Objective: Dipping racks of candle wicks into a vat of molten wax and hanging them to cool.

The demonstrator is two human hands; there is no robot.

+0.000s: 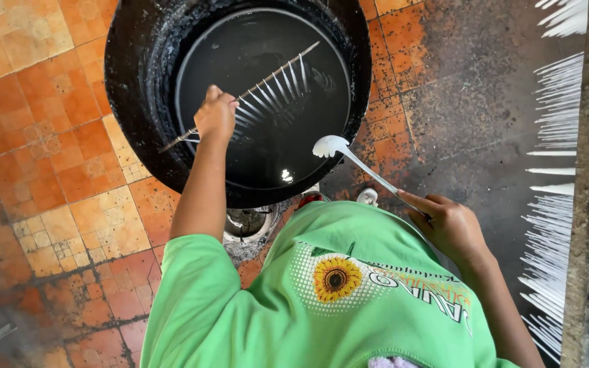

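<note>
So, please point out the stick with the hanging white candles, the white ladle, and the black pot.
stick with candles (274, 77), head view, on the bare stick.
white ladle (330, 145), head view, on its bowl.
black pot (127, 82), head view, on its left rim.

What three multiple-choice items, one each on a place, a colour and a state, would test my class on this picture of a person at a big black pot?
1. Where is the thin wooden stick hung with white tapers?
A. over the big round black pot
B. on the tiled floor
C. on the rack at the side

2. What colour is the long-handled ladle?
A. red
B. white
C. blue

3. What is the state of the right hand?
A. open and empty
B. flat on the floor
C. closed on the ladle's handle

Answers:
1 A: the left hand holds the stick across the pot's dark liquid.
2 B: bowl and handle are both white.
3 C: the fingers wrap the handle's end.
</note>
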